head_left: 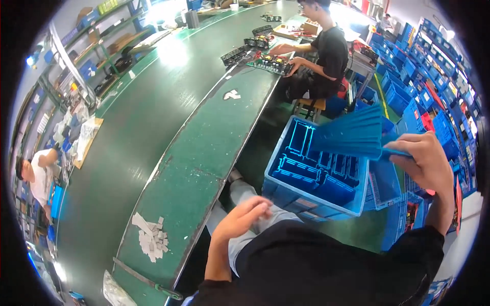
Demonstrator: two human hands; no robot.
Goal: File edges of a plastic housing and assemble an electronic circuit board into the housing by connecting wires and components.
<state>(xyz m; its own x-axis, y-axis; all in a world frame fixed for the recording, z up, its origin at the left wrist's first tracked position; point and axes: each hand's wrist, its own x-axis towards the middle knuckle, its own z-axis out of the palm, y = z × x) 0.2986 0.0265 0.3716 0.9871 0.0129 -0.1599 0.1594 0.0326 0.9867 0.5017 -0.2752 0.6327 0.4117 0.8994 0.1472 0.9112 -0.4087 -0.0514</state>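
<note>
My right hand (426,160) is closed on one end of a ridged blue panel (352,132), smeared by motion and tilted over a blue crate (311,199). Inside the crate lie dark parts with bright blue edges (306,171); the panel hides some of them. Over my lap, beside the table edge, hovers my left hand (240,219). Its fingers are curled together, slightly blurred, and nothing shows in them.
On the green table (199,148) lie a pile of pale grey pieces (151,238), a long flat blade with a green handle (145,280), and white scraps (232,95). Across the table's far end, a co-worker (326,56) handles a circuit board (270,64). Blue bins (434,122) fill the right.
</note>
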